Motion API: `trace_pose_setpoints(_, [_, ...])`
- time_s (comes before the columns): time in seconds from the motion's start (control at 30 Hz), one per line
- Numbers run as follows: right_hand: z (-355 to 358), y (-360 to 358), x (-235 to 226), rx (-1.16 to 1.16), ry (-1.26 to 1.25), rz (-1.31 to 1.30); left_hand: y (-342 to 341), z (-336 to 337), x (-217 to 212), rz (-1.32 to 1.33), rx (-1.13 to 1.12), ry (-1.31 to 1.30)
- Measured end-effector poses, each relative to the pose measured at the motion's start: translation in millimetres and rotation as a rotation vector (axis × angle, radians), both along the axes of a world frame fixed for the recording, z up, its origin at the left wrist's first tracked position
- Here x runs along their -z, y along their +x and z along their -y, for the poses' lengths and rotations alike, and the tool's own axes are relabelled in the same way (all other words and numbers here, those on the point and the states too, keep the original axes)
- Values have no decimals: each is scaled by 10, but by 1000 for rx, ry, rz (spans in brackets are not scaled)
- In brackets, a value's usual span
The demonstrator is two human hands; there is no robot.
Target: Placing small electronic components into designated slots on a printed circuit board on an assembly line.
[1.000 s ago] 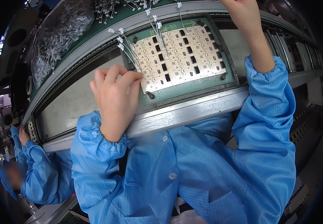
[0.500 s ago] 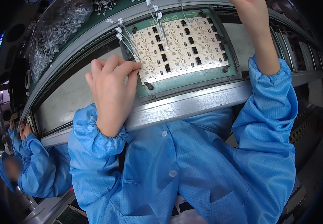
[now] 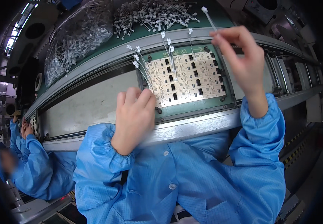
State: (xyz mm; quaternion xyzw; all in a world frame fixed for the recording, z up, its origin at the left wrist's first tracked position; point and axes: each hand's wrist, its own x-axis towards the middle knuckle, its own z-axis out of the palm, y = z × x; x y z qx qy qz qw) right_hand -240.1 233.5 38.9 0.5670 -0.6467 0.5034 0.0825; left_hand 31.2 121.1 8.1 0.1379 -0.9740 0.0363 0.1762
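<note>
My right hand [image 3: 243,61] is raised above the far right corner of the board panel, pinching a short white connector cable [image 3: 209,19] whose plug end points up and away. Curled at the panel's left edge is my left hand [image 3: 136,117], its fingertips turned away so that what they grip, if anything, is hidden. The panel of pale circuit boards [image 3: 185,93] carries rows of black components and sits on a green fixture plate [image 3: 191,105]. Several white cables [image 3: 173,61] stand or lie along its left column, middle and far edge.
Beyond the metal rail [image 3: 202,118] a heap of loose white cables [image 3: 150,16] lies on a green surface, beside a clear plastic bag [image 3: 70,44] of more cables. The conveyor track [image 3: 90,100] runs left and right. A co-worker in blue [image 3: 44,168] works at the far left.
My right hand has come back toward the panel, now with a cable in its fingers. The whole view has shifted, bringing the cable heap into sight. My left hand stays by the panel's left edge.
</note>
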Motion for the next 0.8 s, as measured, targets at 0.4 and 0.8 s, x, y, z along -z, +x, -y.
trace_pose_setpoints(0.4, [123,411,237,-123,18,-174,-698,1918,-90,-253,-151,-8])
trace_pose_setpoints(0.8, [137,444,416,-142,145,24,-1013,2191,58,-10,27,-190])
